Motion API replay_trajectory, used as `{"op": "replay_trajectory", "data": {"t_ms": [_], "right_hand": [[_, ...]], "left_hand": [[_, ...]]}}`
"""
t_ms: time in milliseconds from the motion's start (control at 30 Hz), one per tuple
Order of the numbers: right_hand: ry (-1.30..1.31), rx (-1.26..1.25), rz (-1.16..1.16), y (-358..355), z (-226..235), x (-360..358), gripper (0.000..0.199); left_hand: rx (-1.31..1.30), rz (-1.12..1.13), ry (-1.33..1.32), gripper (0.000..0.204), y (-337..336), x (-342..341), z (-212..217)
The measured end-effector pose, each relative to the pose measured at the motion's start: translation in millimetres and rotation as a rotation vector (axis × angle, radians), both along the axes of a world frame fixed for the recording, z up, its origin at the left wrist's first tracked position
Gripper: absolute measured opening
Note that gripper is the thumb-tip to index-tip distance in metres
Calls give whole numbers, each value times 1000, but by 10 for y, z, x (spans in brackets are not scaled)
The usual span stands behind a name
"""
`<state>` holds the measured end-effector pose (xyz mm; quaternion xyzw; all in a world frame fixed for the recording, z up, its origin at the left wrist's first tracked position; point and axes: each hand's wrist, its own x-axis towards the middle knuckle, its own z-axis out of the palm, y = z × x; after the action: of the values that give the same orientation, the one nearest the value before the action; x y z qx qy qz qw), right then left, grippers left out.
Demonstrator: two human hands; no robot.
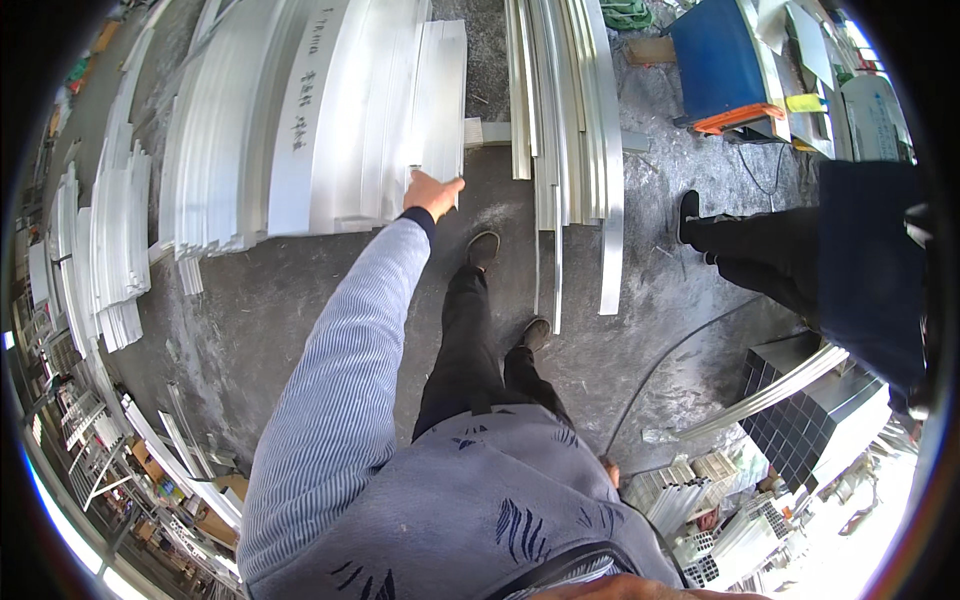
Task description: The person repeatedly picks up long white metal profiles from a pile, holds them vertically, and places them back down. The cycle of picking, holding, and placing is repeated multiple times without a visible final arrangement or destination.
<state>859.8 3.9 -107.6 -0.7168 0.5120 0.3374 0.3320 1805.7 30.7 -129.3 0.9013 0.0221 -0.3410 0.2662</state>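
Note:
My left arm, in a pale striped sleeve, is stretched forward over the floor. My left hand [433, 192] is at the near end of a stack of long silvery metal profiles [438, 95]. One digit sticks out to the right, apart from the rest of the hand; the other fingers are partly lost against the bright metal, and I see nothing lifted in them. Whether the hand presses on the profile ends is unclear. Only a small bit of my right hand [611, 472] shows, low beside my right hip; its fingers are hidden behind my body.
Another bundle of long profiles [608, 200] lies to the right of my feet, its ends uneven. A person in dark clothes [770, 240] stands at the right, near a blue box [715, 60]. A cable [665, 355] crosses the floor. Stacked square tubes [790, 415] lie lower right.

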Motion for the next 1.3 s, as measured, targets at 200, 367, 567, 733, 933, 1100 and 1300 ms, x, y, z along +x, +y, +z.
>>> {"op": "replay_trajectory", "data": {"t_ms": [200,367,567,733,933,1100,1300], "right_hand": [[236,131,-406,644,398,709,58],[254,121,-445,965,511,1015,44],[168,149,-561,1349,661,999,41],[206,147,-713,1229,884,1396,39],[265,202,-632,893,1102,2130,37],[301,219,-708,899,1161,2418,39],[299,265,-806,1060,1216,2435,44]], "left_hand": [[165,-39,-107,111,-677,1243,-673],[209,-72,-79,106,-940,1958,-1280],[212,-36,-40,99,-815,2182,-2046],[437,-254,-89,89,-549,2113,-2590],[623,-668,153,70,-591,2230,-2701],[691,-766,185,70,-670,2241,-2820],[702,-682,126,80,-630,2099,-2918]]}}
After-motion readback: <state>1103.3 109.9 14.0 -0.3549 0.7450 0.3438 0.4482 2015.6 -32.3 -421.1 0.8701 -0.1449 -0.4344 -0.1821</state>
